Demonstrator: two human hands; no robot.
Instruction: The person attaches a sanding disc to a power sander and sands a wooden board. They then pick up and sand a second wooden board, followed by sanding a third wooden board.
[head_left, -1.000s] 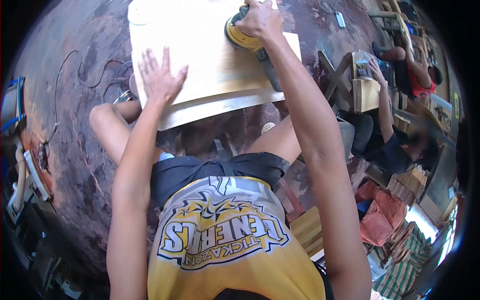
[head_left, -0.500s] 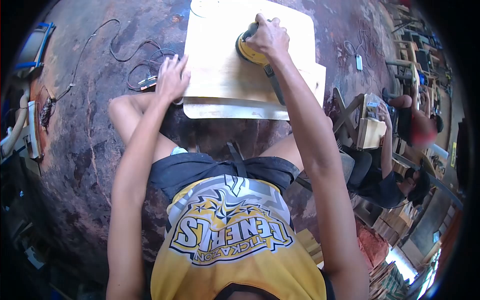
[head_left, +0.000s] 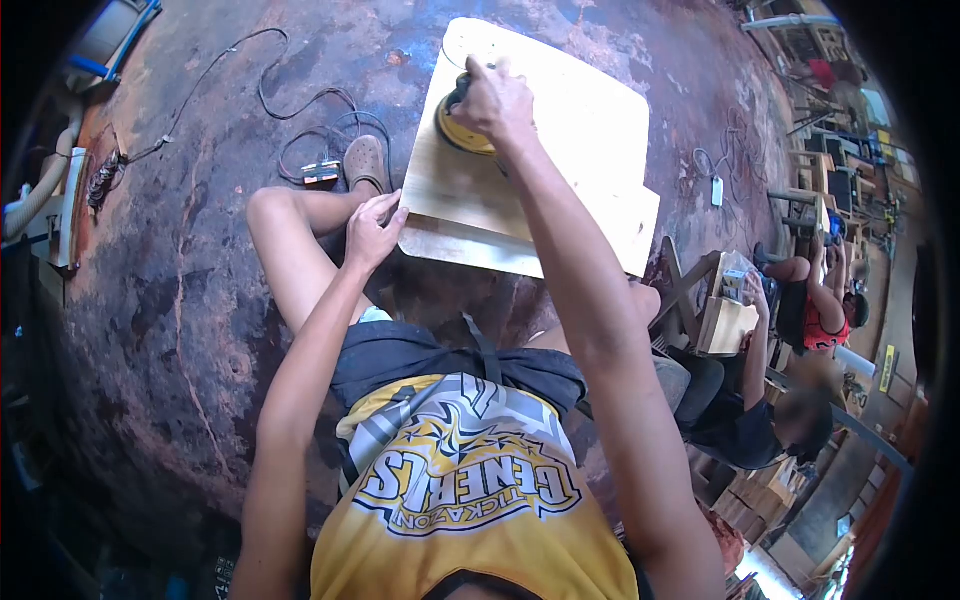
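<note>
A pale wooden board (head_left: 585,120) with rounded corners lies before me on top of another light board (head_left: 465,246), whose edge shows on the near side. My right hand (head_left: 497,103) is wrapped over the top of a yellow and black orbital sander (head_left: 462,136), which rests on the upper board's left part. The forearm partly covers the sander. At the near left corner, my left hand (head_left: 374,234) grips the upper board's edge, fingers close together; its thumb is partly hidden.
A dark cable (head_left: 275,112) winds over the stained floor at the left, near a small orange-black object (head_left: 322,172) and my clog (head_left: 366,163). At the right, a seated co-worker (head_left: 745,425) holds a wooden piece (head_left: 727,326). A phone-like object (head_left: 717,191) lies on the floor.
The sander has slid left over the board under my right hand. My left hand has moved to the board's near left corner, its fingers closing on the edge. The whole view has tilted.
</note>
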